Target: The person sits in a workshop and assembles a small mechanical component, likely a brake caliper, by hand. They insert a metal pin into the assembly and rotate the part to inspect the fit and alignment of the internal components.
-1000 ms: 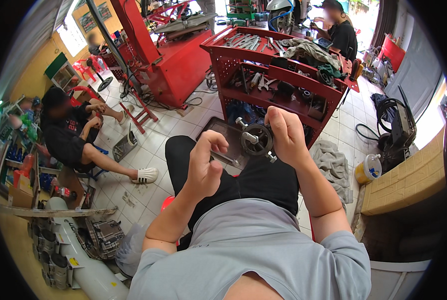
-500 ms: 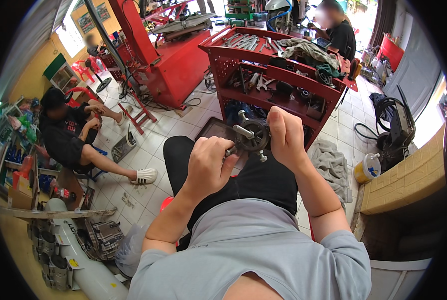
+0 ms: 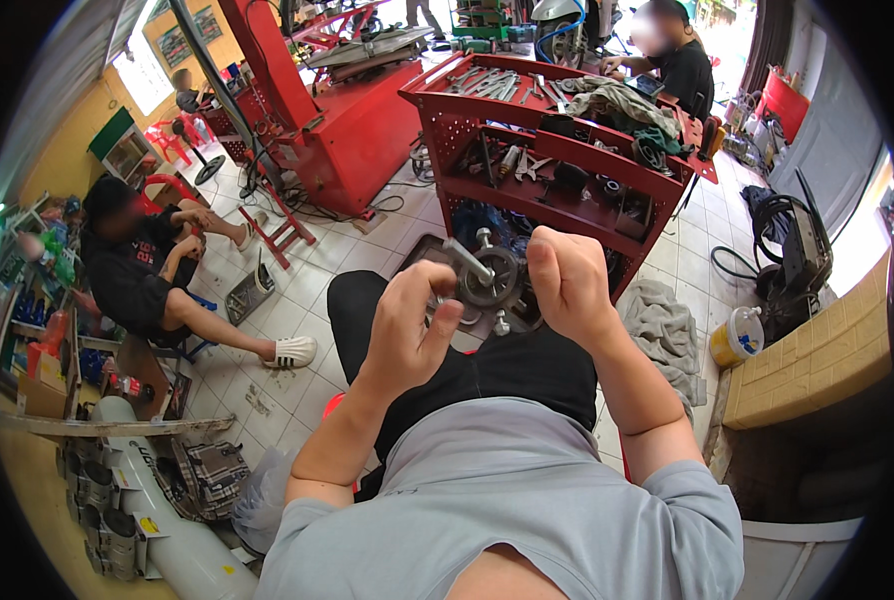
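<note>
A dark, wheel-like metal part (image 3: 490, 280) is in front of my lap, with a pale metal shaft standing out of its middle and bolt-like ends at its top and bottom. My right hand (image 3: 572, 285) is closed at the part's right side, thumb up; its fingertips are hidden behind the hand. On the other side, my left hand (image 3: 412, 325) is close to the part's left edge, fingers curled and thumb held apart from them. Its fingertips are slightly blurred.
Just beyond my knees stands a red tool cart (image 3: 557, 205) with wrenches on top. A dark tray (image 3: 422, 250) lies on the floor. A seated person (image 3: 127, 255) is at left; another person (image 3: 682, 75) is behind the cart. A grey cloth (image 3: 657, 335) and bucket (image 3: 735, 335) lie right.
My left hand has loosened from the part's left side, its thumb and fingers now spread wider. The part's shaft has tilted farther left. My right hand has shifted slightly downward.
</note>
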Demonstrator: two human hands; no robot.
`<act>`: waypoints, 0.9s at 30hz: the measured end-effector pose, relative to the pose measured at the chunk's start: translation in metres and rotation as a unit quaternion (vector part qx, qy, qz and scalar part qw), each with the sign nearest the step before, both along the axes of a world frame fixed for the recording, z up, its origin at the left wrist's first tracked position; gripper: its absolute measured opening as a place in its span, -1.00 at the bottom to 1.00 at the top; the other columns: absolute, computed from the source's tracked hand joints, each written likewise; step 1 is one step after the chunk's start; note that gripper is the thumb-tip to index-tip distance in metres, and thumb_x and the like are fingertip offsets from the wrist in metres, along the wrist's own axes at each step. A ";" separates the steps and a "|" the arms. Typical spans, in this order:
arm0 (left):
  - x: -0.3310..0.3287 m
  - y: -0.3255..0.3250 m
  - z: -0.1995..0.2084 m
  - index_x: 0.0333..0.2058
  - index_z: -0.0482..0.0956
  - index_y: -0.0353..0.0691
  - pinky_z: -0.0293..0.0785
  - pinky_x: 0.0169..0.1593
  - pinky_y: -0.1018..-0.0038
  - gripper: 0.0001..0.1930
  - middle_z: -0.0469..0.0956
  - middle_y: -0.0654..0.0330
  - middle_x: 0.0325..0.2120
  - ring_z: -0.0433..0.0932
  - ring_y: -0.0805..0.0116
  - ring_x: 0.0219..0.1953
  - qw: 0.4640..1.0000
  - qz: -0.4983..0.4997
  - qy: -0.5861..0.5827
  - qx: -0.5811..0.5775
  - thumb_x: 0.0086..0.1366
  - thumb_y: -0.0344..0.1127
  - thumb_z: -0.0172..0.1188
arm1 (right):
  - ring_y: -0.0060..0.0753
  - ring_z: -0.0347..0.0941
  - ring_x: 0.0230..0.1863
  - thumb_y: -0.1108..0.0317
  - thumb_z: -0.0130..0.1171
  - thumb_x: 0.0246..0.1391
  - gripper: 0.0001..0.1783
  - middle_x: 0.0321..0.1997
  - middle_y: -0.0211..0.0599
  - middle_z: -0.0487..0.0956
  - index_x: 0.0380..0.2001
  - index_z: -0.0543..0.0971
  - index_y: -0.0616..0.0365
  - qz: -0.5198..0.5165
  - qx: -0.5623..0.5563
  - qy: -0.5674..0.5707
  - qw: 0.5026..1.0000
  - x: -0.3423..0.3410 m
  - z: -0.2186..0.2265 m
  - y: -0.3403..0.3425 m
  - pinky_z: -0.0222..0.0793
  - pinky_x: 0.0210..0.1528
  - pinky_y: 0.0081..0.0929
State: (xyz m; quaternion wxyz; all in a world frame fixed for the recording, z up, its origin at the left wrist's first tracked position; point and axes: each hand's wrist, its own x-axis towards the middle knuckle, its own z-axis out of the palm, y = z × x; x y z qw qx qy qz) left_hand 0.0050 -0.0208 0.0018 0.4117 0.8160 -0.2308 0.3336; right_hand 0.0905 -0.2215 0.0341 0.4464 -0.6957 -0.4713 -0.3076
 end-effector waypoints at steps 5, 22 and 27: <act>-0.006 -0.006 0.016 -0.12 0.51 -0.29 0.39 -0.13 0.44 -0.70 0.47 0.10 -0.24 0.48 0.29 -0.23 0.998 -0.020 0.012 -0.063 0.17 -0.38 0.28 | -0.08 0.32 -0.71 0.27 0.13 0.24 -0.63 -0.74 -0.24 0.33 -0.65 0.36 0.09 -0.033 -0.072 -0.060 0.995 0.002 -0.001 0.004 0.19 -0.64 -0.21; -0.016 0.009 0.036 -0.39 0.72 -0.24 0.42 -0.23 0.41 -0.76 0.56 0.18 -0.46 0.55 0.27 -0.38 0.990 0.037 0.079 0.108 -0.12 -0.45 0.48 | -0.12 0.36 -0.71 0.27 0.17 0.17 -0.66 -0.77 -0.27 0.36 -0.67 0.41 0.07 -0.001 -0.136 -0.070 0.988 -0.003 -0.003 0.010 0.23 -0.64 -0.23; -0.012 0.009 0.031 -0.39 0.72 -0.22 0.38 -0.22 0.38 -0.76 0.56 0.19 -0.48 0.54 0.25 -0.38 0.990 0.048 0.054 0.122 -0.14 -0.43 0.48 | -0.14 0.41 -0.71 0.25 0.19 0.16 -0.67 -0.76 -0.28 0.42 -0.66 0.45 0.06 -0.013 -0.150 -0.075 0.986 -0.003 -0.003 0.011 0.27 -0.64 -0.25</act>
